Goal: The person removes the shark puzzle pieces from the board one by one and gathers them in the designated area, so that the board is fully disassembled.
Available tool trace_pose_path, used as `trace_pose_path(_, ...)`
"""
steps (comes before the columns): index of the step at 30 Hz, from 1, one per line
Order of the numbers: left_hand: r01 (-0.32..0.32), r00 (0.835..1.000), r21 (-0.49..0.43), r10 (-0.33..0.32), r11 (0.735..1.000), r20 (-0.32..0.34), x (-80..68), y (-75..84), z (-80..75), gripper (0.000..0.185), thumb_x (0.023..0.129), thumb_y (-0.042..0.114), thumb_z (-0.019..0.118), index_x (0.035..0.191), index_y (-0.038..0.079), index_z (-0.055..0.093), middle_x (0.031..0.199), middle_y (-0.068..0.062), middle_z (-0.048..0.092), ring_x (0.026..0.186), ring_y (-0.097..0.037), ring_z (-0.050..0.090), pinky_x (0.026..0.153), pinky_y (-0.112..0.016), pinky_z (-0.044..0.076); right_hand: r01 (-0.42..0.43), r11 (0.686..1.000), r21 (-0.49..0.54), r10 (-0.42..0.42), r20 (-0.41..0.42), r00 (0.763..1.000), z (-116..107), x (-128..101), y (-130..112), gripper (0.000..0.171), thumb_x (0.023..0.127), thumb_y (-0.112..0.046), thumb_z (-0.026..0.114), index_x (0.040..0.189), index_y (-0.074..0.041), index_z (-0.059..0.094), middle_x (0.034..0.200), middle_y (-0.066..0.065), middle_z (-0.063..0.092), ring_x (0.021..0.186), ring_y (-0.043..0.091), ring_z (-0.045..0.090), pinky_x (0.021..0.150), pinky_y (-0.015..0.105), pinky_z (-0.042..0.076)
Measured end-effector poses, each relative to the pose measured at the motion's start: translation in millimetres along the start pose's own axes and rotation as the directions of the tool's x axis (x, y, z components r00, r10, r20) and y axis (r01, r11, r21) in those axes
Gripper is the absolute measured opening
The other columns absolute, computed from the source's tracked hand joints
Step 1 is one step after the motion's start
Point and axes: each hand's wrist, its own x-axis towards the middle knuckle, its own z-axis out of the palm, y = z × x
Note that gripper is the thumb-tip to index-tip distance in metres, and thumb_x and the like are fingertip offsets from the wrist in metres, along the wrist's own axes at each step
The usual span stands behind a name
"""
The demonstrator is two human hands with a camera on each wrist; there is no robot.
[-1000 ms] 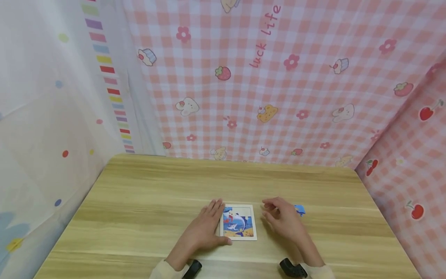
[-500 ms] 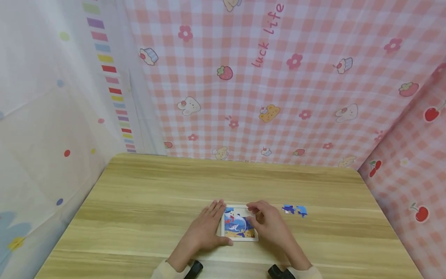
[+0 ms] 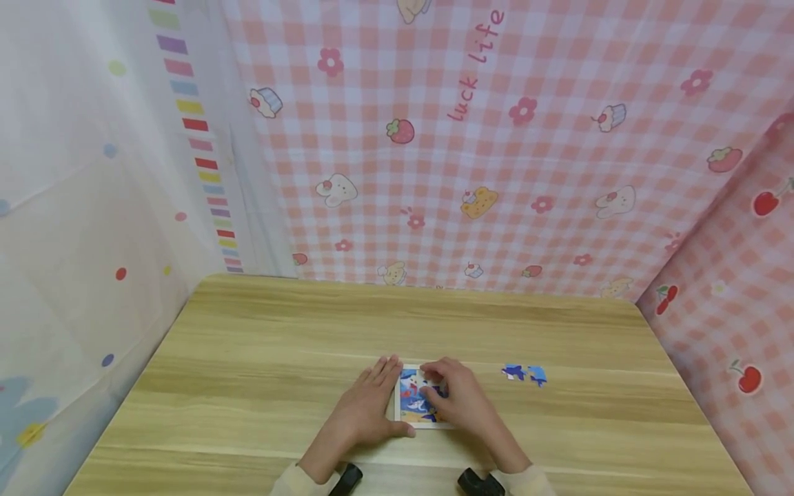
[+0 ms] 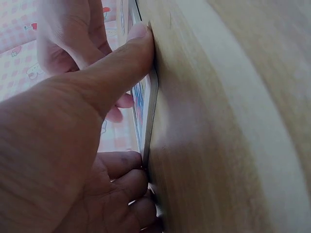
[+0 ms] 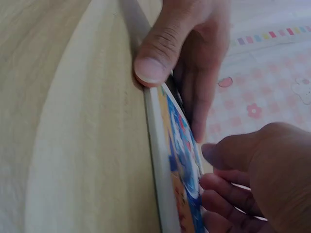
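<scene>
A square jigsaw puzzle (image 3: 412, 406) in a white frame lies on the table, showing a blue sea picture. My left hand (image 3: 370, 406) lies flat along its left side, fingers spread at the upper left corner and thumb at the lower edge. Over the upper right part bends my right hand (image 3: 457, 393), its thumb and curled fingers at the picture. In the right wrist view, the right thumb (image 5: 228, 151) and fingertips come close to the picture surface. Whether a piece sits between them I cannot tell. Much of the puzzle's right side is hidden.
Two loose blue puzzle pieces, a left one (image 3: 513, 372) and a right one (image 3: 537, 376), lie right of the puzzle on the wooden table (image 3: 279, 331). A pink checked curtain (image 3: 434, 158) hangs behind the table's far edge.
My right hand has moved left from beside the loose pieces onto the puzzle, uncovering the left one of the two pieces. My left hand has stayed at the frame.
</scene>
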Motion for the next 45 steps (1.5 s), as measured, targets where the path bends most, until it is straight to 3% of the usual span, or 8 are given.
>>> trace_pose_path(7,-0.011,1.000,0.005,0.011,1.000,-0.011,1.4,-0.8,1.0,0.114,0.080,0.061,0.078,0.163,0.004,0.024,0.172,-0.011,0.019,0.161,-0.029,0.016,0.131,-0.049,0.020,-0.008,0.996,-0.090,0.004,-0.043,0.999,10,2,-2,0.027,0.086,-0.013,0.081,0.112,-0.008,0.075,0.093,-0.004,0.064,0.088,0.011,0.058,0.080,0.029,0.054)
trace_pose_path(19,-0.009,1.000,0.001,0.009,1.000,-0.014,1.2,-0.9,0.4,0.113,0.080,0.060,0.079,0.162,0.004,0.026,0.172,-0.012,0.020,0.161,-0.030,0.017,0.131,-0.049,0.020,-0.006,0.989,-0.148,0.003,-0.020,1.000,15,4,-4,0.026,0.087,-0.014,0.080,0.112,-0.009,0.076,0.093,-0.004,0.061,0.089,0.010,0.056,0.077,0.028,0.052)
trace_pose_path(33,-0.007,1.000,0.008,0.007,1.000,-0.010,0.9,0.1,-1.2,0.114,0.080,0.061,0.079,0.162,0.004,0.025,0.172,-0.012,0.020,0.161,-0.030,0.017,0.131,-0.050,0.021,0.034,0.984,-0.175,-0.031,0.018,0.999,13,6,-5,0.025,0.091,-0.020,0.077,0.115,-0.011,0.075,0.095,-0.004,0.060,0.089,0.009,0.054,0.077,0.029,0.053)
trace_pose_path(45,-0.013,1.000,0.006,0.013,1.000,-0.021,1.8,-1.3,0.6,0.114,0.079,0.060,0.080,0.162,0.002,0.026,0.172,-0.013,0.021,0.160,-0.030,0.019,0.131,-0.049,0.022,0.015,0.994,-0.113,-0.014,0.008,1.000,15,11,-3,0.022,0.092,-0.017,0.077,0.112,-0.012,0.069,0.099,-0.004,0.061,0.090,0.010,0.055,0.079,0.030,0.053)
